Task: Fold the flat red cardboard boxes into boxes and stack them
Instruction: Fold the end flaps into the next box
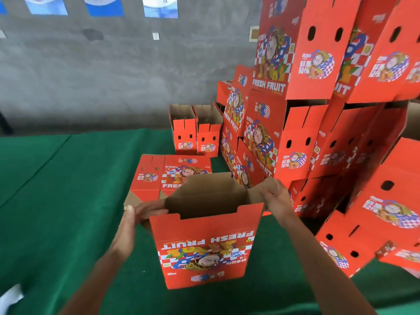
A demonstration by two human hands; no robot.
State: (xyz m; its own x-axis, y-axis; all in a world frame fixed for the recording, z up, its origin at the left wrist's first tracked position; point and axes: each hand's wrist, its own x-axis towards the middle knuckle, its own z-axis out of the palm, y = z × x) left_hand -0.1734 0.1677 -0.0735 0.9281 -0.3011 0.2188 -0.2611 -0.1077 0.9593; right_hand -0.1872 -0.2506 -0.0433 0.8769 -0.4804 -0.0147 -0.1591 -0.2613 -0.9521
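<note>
— Red cardboard box (202, 246), half opened: where do we have it now?

— We hold it upright between our two hands, just above the green worktop (56, 201), with the printed front toward us and the print upside down. So we judge that the open end on top is the bottom of the box. Its long axis runs from left to right.

— And the hands?

— Our left hand (134, 214) is at the left end, fingers curled onto the brown side flap (156, 206). Our right hand (276, 197) grips the flap (259, 189) at the right end. Each hand is at its own end, so neither must cross over.

— Then what does the next move turn on?

— Both end flaps stand outside the opening, which lies between the hands. We think each must fold inward, toward the middle. The far flap (209, 185) stands up behind.

— Where does it go after?

— The stack of folded boxes (295, 123) is on our right, nearer the right hand. The flat boxes (172, 176) lie just behind our box.
</note>
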